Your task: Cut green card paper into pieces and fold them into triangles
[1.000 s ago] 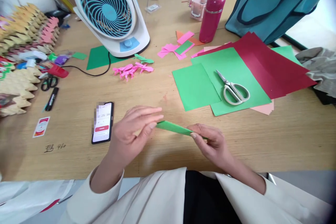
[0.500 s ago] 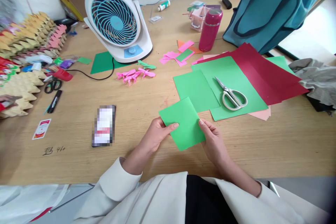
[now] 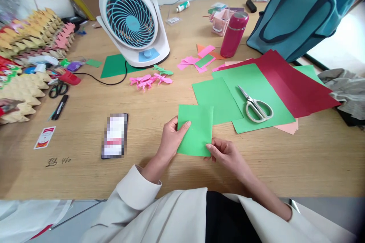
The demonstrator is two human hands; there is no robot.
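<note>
A small green paper piece (image 3: 195,131), roughly square, is held up over the table edge nearest me. My left hand (image 3: 171,138) grips its left side, thumb on the front and fingers behind. At the lower right corner, my right hand (image 3: 224,153) pinches the paper between thumb and fingers. Beyond my right hand lies a green sheet (image 3: 218,100), partly over a larger green sheet (image 3: 258,78). White-handled scissors (image 3: 256,108) rest on the larger sheet, blades pointing up and left.
Dark red sheets (image 3: 296,83) lie at right, near a teal bag (image 3: 296,19). A pink bottle (image 3: 234,34) and a white fan (image 3: 132,21) stand farther back. Pink paper cutouts (image 3: 149,80) lie mid-table; a phone (image 3: 115,136), black scissors (image 3: 58,89) and marker (image 3: 60,107) are left.
The green paper has turned from a slant to nearly upright. My right hand has slid down to its lower right corner, while my left hand keeps its hold on the left side.
</note>
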